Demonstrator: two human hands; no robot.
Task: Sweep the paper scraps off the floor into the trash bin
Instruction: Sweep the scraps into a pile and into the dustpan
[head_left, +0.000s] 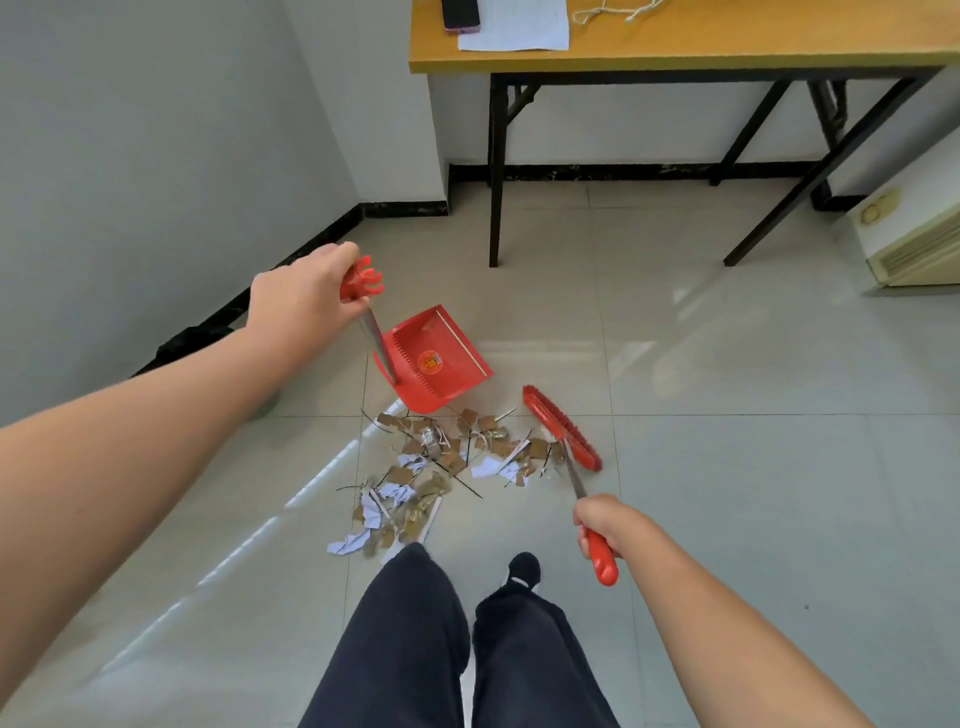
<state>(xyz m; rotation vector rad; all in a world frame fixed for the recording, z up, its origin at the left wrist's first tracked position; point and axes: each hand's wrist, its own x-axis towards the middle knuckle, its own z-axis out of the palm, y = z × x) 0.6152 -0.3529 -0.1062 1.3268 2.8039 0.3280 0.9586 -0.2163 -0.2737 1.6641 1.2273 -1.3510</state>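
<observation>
A pile of brown and white paper scraps (441, 462) lies on the tiled floor in front of my feet. A red dustpan (439, 358) stands on the floor just beyond the pile, its mouth towards the scraps. My left hand (301, 301) grips the red top of the dustpan's long handle. A red broom head (563, 428) rests on the floor at the pile's right edge. My right hand (605, 522) grips the broom's red handle grip. No trash bin is clearly in view.
A wooden table (675, 52) on black legs stands ahead, with paper, a phone and a cord on it. A white wall runs along the left, with something black (192, 340) at its base. A cream appliance (914, 244) sits at the right.
</observation>
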